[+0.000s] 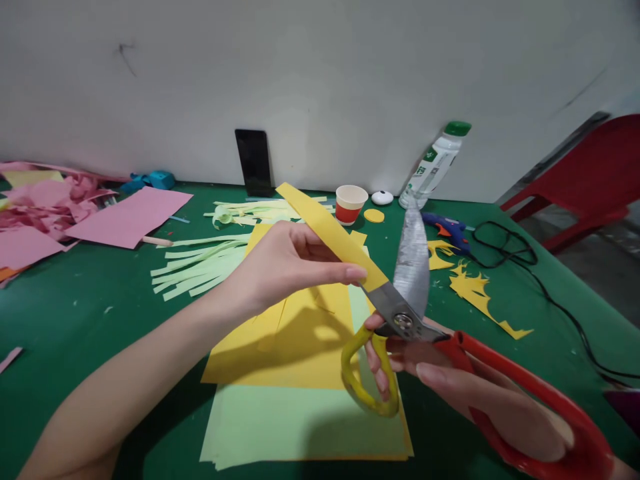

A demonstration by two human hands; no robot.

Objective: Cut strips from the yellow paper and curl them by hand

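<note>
My left hand (295, 260) pinches a narrow strip of yellow paper (327, 223) between thumb and fingers, above the table. In my right hand (465, 387) is a large pair of scissors (413, 287), with one red handle and one yellow handle. Its blades are spread wide; one lies along the lower end of the strip and the other points up. Below both hands lie yellow sheets (235, 360) on top of a stack of light green sheets (300, 427). The fingers of my right hand pass through the yellow handle.
Light green cut strips (200, 267), a black phone (254, 162), a paper cup (350, 203) and a white bottle (435, 167) are at the back. Pink paper (133, 217) lies left. Yellow scraps (475, 290) and a blue glue gun (450, 230) with its cord (555, 307) are right.
</note>
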